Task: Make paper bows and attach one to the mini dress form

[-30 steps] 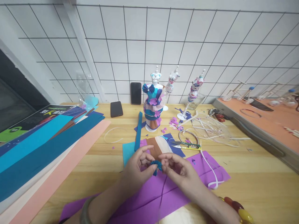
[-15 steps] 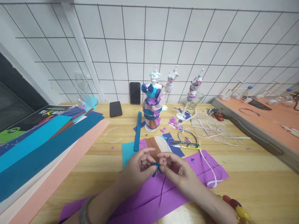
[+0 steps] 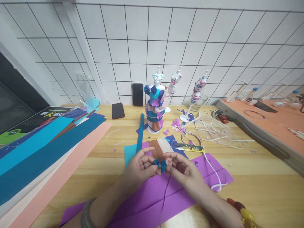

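Observation:
A small pleated teal paper bow point(image 3: 160, 165) is held between my two hands, above a large purple crepe paper sheet point(image 3: 147, 198). My left hand point(image 3: 142, 164) pinches its left end with thumb and fingers. The right end is gripped by my right hand point(image 3: 180, 167) in the same way. A thin dark thread point(image 3: 163, 199) runs down over the purple paper below the bow. Behind my hands, a small mannequin point(image 3: 155, 107) on a white base wears a layered paper dress with a darker blue bow and purple flowers.
Yellow-handled scissors point(image 3: 190, 148) lie on paper pieces right of my hands. Two more mannequins point(image 3: 174, 83) stand behind, near a glass. Paper strips point(image 3: 54, 148) cover the left side; two phones point(image 3: 118, 110) are at the back. Tangled white cord point(image 3: 213, 129) lies at right, before an orange-topped box point(image 3: 266, 117).
Both hands have risen slightly and drawn a little apart. The teal bow has turned and spread, so its two fanned sides now face me.

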`<state>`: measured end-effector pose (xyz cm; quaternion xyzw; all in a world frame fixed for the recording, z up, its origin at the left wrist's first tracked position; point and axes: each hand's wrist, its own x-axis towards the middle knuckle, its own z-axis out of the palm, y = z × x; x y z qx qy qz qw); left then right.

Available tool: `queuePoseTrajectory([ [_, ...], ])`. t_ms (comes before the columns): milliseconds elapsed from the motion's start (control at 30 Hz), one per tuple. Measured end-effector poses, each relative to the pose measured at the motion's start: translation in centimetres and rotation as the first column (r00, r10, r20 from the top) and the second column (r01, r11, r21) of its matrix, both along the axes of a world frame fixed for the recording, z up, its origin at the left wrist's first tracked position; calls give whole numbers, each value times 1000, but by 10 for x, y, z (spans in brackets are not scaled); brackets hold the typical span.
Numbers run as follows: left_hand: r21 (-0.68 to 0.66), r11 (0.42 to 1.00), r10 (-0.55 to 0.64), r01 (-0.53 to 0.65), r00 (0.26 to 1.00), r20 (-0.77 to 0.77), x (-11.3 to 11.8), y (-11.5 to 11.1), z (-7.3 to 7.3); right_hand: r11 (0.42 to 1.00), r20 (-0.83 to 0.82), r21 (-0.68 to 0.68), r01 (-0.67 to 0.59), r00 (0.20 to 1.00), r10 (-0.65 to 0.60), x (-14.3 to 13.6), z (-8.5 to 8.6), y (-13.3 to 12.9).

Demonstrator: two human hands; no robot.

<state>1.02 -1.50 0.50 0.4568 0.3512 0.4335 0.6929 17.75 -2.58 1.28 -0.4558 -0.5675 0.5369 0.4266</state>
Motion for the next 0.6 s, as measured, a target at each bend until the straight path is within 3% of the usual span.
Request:
queuePoseTrajectory([
  [267,20,999,35,-34,998,-44,1,0,2,999,46,-6,-36,998,36,-1,2,-1],
  [433,106,994,-13,31,986,-165,2,-4,3,998,74,34,-52,996,49,-4,4,-3],
  [600,101,993,-35,56,978,-203,2,-7,4,998,27,17,-60,998,59,-6,3,-3],
])
